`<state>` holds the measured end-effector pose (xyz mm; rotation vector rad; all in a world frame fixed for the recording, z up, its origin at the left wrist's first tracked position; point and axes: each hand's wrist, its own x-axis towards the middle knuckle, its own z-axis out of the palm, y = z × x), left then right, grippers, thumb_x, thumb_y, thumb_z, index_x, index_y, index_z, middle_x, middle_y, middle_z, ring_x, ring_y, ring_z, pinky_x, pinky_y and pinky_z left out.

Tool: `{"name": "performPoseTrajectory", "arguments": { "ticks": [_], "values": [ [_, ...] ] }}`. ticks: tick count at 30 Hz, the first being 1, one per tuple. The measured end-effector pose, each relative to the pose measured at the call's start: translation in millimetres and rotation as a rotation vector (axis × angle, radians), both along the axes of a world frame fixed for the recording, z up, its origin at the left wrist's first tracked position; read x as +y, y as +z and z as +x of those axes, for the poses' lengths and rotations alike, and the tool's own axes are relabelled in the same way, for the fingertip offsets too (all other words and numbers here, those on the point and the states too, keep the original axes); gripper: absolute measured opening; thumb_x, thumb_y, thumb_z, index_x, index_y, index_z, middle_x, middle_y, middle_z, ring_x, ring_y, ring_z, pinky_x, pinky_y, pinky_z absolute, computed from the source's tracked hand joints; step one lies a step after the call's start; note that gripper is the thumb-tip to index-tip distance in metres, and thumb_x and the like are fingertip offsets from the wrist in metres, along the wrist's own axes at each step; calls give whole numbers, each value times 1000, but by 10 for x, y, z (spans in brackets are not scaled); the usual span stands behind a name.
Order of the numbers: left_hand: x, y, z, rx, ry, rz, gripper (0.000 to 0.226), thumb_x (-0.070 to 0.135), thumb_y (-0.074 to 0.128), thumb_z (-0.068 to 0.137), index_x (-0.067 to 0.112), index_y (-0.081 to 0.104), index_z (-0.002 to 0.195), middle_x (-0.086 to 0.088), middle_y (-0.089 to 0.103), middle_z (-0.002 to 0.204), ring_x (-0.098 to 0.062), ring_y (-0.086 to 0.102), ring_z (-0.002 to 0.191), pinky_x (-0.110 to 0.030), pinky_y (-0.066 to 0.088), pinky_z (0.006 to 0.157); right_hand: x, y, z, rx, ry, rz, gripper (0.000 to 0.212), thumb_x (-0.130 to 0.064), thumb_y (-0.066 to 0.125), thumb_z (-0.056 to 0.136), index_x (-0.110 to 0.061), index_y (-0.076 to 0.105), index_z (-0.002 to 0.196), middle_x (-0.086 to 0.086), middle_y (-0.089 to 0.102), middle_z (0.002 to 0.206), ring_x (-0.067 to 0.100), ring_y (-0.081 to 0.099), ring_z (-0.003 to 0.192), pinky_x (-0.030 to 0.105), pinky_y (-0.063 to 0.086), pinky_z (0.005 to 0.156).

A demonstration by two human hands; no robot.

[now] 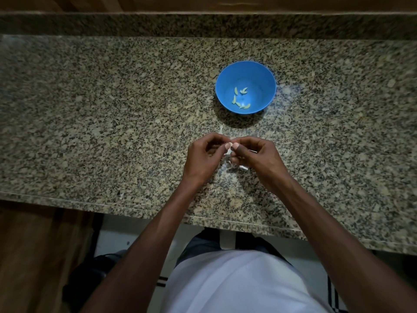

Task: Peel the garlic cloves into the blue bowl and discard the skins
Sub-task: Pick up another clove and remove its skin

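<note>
No brand, label or writing can be read anywhere in the view.

The blue bowl (pixel 245 87) stands on the speckled granite worktop (pixel 112 114) and serves as the landmark here. Inside it lie several small pale peeled cloves (pixel 240 98), scattered over its floor toward the near-left side.

Just in front of the bowl, on the person's side, both hands meet above the worktop. The left hand (pixel 203 159) and the right hand (pixel 257 154) each have their fingers curled, thumbs tip to tip, and between them they pinch one garlic clove (pixel 229 147), a small whitish piece that shows only partly between the fingertips. So each grip is clenched on that clove, which sits near the bowl but well clear of its rim.

Below the hands, farther from the bowl, thin pale skins (pixel 230 166) lie loose on the worktop. One more scrap of skin (pixel 221 129) lies between the hands and the bowl.
</note>
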<state>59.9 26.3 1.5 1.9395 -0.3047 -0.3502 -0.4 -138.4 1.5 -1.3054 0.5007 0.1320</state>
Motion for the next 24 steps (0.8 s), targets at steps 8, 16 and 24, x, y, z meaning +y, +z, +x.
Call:
{"name": "performPoseTrajectory", "arguments": {
  "ticks": [8,16,24],
  "values": [
    [130,-50,100,-343,-277,280,3,11,67,99,8,67,99,1,65,90,-8,58,79,-11,47,72,-47,20,56,-14,134,-233,25,-9,79,91,-2,66,111,19,75,95,29,78,85,43,65,82],
    [146,-24,32,121,-77,80,10,23,66,101,13,69,100,1,70,88,-3,64,79,-18,54,71,72,61,14,-280,116,-604,14,-8,75,95,-12,64,101,-7,72,94,6,73,87,27,63,78],
    [125,-22,-15,611,13,-220,19,16,61,103,0,70,111,-2,67,85,-9,59,77,-21,51,75,45,20,-23,-385,189,-667,15,-1,71,95,-9,62,104,-3,70,95,9,72,92,33,63,87]
  ]
}}
